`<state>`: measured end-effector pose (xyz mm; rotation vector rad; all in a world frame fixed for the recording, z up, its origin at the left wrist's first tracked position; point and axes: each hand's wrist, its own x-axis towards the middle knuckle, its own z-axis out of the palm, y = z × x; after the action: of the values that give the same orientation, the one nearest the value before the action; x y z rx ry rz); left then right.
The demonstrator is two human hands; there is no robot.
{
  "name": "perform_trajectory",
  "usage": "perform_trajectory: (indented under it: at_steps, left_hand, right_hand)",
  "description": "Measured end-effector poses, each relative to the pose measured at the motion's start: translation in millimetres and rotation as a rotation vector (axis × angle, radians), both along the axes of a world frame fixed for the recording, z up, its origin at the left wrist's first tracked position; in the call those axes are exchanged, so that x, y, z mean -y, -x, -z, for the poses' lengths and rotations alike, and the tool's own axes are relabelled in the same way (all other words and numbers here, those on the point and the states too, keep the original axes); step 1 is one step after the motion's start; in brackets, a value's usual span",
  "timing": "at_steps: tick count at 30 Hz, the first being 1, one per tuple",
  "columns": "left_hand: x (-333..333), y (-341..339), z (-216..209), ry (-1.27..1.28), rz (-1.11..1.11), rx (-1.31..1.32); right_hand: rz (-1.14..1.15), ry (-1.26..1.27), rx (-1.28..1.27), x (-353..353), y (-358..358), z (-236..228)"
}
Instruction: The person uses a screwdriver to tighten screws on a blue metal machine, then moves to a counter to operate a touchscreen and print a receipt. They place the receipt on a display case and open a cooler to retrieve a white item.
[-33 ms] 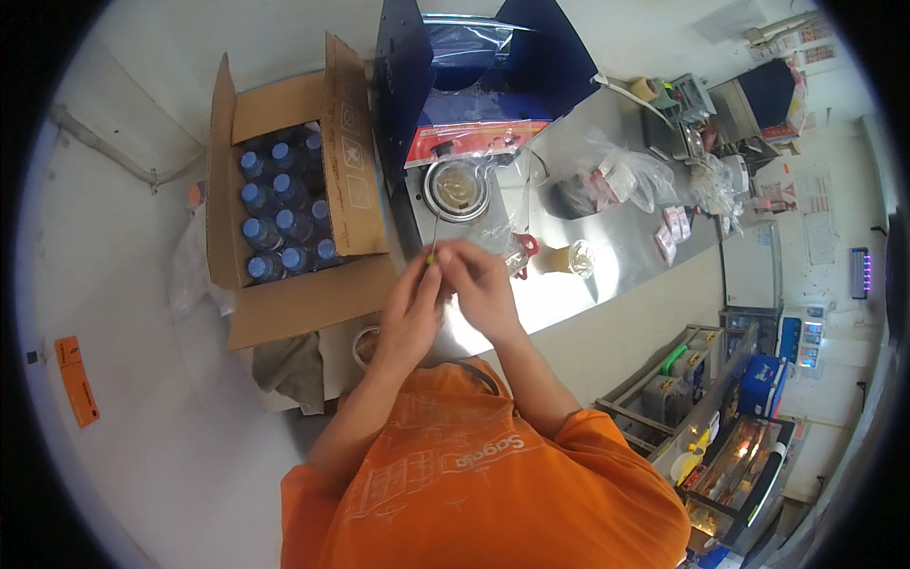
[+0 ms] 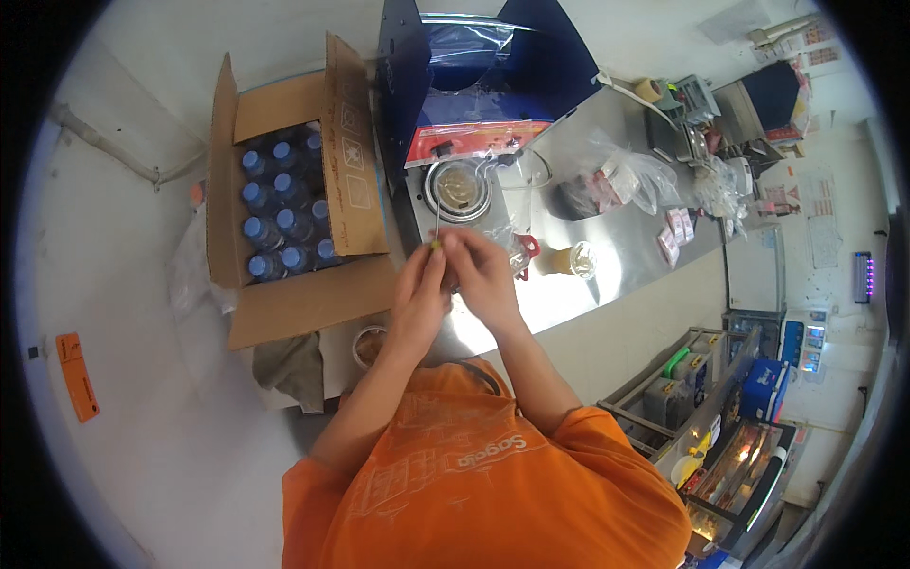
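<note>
My left hand (image 2: 417, 296) is closed, its fingertips pinching a thin pale stick (image 2: 438, 218) near a small yellow-green bit (image 2: 436, 245). Away from me, the stick points at a round metal bowl (image 2: 431, 194) with pale contents. Pressed up against the left fingertips, my right hand (image 2: 485, 286) is closed too; what it grips is hidden by its fingers. Something dark shows in the gap between the palms, too small to name. Just beyond the right hand lie clear plastic (image 2: 498, 226) and a red-handled item (image 2: 530, 250).
An open carton (image 2: 355, 152) of blue-capped bottles stands at left. A blue-sided machine (image 2: 569, 81) rises behind the bowl. On the steel counter (image 2: 559, 308) are a lidded cup (image 2: 574, 259), plastic bags (image 2: 616, 180) and small pink packs (image 2: 675, 232). A round tub (image 2: 368, 346) sits by my left forearm.
Both hands have shifted slightly away from me, toward the bowl, still together at the stick. The things around them have stayed put.
</note>
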<state>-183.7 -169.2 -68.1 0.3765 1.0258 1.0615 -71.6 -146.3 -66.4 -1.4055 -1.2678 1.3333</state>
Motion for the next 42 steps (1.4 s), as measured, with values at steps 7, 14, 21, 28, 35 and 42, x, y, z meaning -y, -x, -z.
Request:
perform_trajectory:
  at_steps: [7, 14, 21, 28, 35, 42]
  left_hand:
    - [-50, -30, 85, -0.316, -0.305, -0.404]
    - [1, 26, 31, -0.39, 0.519, -0.988]
    - [56, 142, -26, -0.334, 0.513, -0.981]
    - [21, 226, 25, -0.2, -0.5, -1.522]
    - [3, 244, 65, -0.388, -0.285, -1.262]
    - [-24, 241, 64, -0.187, -0.244, -1.454]
  right_hand:
    - [-0.057, -0.154, 0.17, -45, 3, 55]
    - [-0.266, 0.023, -0.185, -25, 12, 93]
    - [-0.369, -0.536, 0.075, -6, 41, 98]
    - [0.087, -0.568, 0.299, -58, 131, 101]
    - [-0.018, -0.381, 0.856, -84, 144, 108]
    - [-0.042, -0.157, 0.502, -74, 121, 103]
